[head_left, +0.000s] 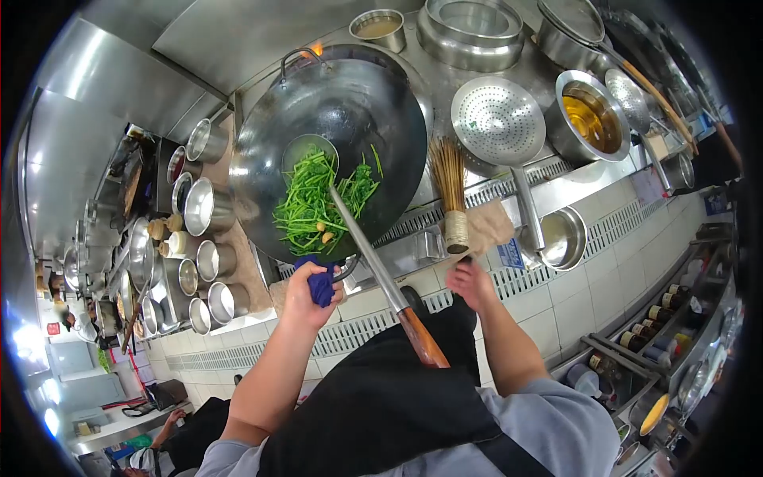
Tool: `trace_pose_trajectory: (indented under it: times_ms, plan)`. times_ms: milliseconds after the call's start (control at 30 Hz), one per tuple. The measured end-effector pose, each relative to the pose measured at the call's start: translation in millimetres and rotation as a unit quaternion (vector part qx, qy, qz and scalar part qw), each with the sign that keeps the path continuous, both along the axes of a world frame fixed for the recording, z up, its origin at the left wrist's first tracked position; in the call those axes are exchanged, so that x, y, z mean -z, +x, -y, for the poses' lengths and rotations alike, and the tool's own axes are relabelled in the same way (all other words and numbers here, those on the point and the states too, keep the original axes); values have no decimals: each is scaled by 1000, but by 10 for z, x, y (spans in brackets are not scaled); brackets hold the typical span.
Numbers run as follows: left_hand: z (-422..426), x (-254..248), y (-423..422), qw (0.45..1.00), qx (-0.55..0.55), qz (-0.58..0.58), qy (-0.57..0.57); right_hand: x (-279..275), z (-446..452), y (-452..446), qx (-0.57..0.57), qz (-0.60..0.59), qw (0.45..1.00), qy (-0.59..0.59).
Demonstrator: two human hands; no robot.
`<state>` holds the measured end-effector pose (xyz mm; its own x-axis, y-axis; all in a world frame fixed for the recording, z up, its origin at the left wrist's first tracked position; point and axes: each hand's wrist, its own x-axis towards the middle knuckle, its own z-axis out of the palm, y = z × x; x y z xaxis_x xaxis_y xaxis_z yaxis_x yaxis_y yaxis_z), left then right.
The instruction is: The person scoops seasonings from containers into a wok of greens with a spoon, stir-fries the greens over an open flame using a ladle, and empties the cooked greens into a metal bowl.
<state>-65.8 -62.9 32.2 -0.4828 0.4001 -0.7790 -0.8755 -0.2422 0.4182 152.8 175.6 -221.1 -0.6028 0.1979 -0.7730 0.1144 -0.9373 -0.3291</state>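
My left hand [312,294] is closed around a dark blue cloth [321,288] at the near handle of a large black wok [262,151]. Green leafy stems [306,199] with a few pale brown pieces lie in the wok. A ladle [366,246] rests with its bowl under the greens, its wooden handle reaching back over my apron. My right hand [470,282] is off the ladle, just below the bound end of a bamboo brush [453,191]; its fingers are curled, and what they may hold is too small to make out.
Right of the wok are a perforated strainer [498,119] and a pot of oil [590,119]. Steel containers [208,207] crowd the left side. A flame [316,49] shows behind the wok. Another person [191,437] is at the lower left.
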Motion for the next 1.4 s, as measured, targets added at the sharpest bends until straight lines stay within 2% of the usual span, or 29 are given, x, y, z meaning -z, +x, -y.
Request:
trace_pose_trajectory:
  times_ms: [33, 67, 100, 133, 200, 267, 300, 333, 400, 467, 500, 533, 567, 600, 633, 667, 733, 800, 833, 933, 1000, 1033, 1067, 1100, 1133, 1200, 1267, 1367, 1400]
  plan:
    - [24, 30, -13, 1000, 10, 5, 8, -274, -24, 35, -95, 45, 989, 100]
    - [37, 51, -23, 1000, 21, 9, 17, -454, -21, 73, -92, 44, 989, 107]
    - [40, 59, -19, 999, 23, 8, 23, -602, -6, 125, -161, 132, 863, 461]
    - [40, 64, -15, 999, 25, 7, 22, -785, -40, 151, -205, 200, 604, 744]
    - [32, 50, -32, 1000, 18, -1, 26, -1215, -233, 46, -243, 171, 594, 747]
    - [14, 32, -12, 999, 28, -12, 15, -1382, -338, -154, -110, 147, 414, 892]
    - [29, 71, -27, 999, 32, -10, 5, -1206, -418, -201, -171, 136, 421, 880]
    - [33, 114, -31, 999, 27, -16, 12, -1194, -477, -227, -167, 130, 415, 885]
    - [46, 159, -64, 1000, 23, 18, 8, -1183, -552, -296, -236, 129, 427, 864]
    - [9, 87, -43, 1000, 17, 0, -3, -1501, -543, -306, -206, 152, 417, 872]
    - [13, 84, -48, 1000, 17, 6, 26, -1713, -490, -311, -233, 144, 590, 760]
    - [5, 73, -44, 998, 18, 11, 57, -1850, -421, -346, -252, 130, 735, 616]
    - [-29, 46, -21, 1000, 13, -18, 17, -1861, -275, -376, -231, 34, 837, 495]
    - [-39, 30, -17, 999, 10, -23, 27, -1883, -101, -444, -205, -63, 909, 358]
    - [-42, 16, -15, 998, 21, -20, 48, -2376, 105, -547, -240, -84, 947, 198]
    - [-28, 5, -15, 997, 33, -17, 68, -2854, 283, -609, -270, -101, 957, 33]
    - [15, 116, -65, 993, 36, -1, 110, -2863, 403, -663, -336, -162, 928, 24]
    - [4, 282, -117, 992, 87, -39, 87, -3204, 429, -793, -319, -160, 933, 55]
    - [-75, 335, -174, 996, 75, -35, 45, -3277, 394, -860, -320, -158, 932, 59]
    - [-383, 491, -526, 998, 23, -6, 51, -3535, 414, -1017, -297, -146, 938, 108]
    - [-423, 516, -690, 985, 2, 8, 173, -3714, 466, -1077, -254, -162, 947, 113]
    - [-441, 47, -454, 993, -55, 6, 100, -3805, 470, -1019, -259, -156, 946, 120]
    - [-368, -95, -312, 994, -53, 48, 81, -3922, 436, -1000, -244, -174, 946, 127]
    - [-300, -165, -186, 995, -29, 29, 86, -4003, 413, -974, -226, -192, 946, 129]
    - [-228, -173, -83, 996, -3, 14, 83, -4051, 390, -951, -225, -190, 947, 128]
    - [-303, -88, -231, 998, -44, -3, 47, -4137, 341, -913, -211, -172, 941, 200]
    - [-354, -40, -584, 993, -24, -3, 112, -4200, 331, -907, -198, -166, 945, 198]
    - [-340, -115, -766, 996, -3, -23, 80, -4196, 256, -957, -185, -139, 955, 184]
    - [-291, -134, -741, 996, 9, -88, 25, -4120, 212, -969, -184, -141, 955, 186]
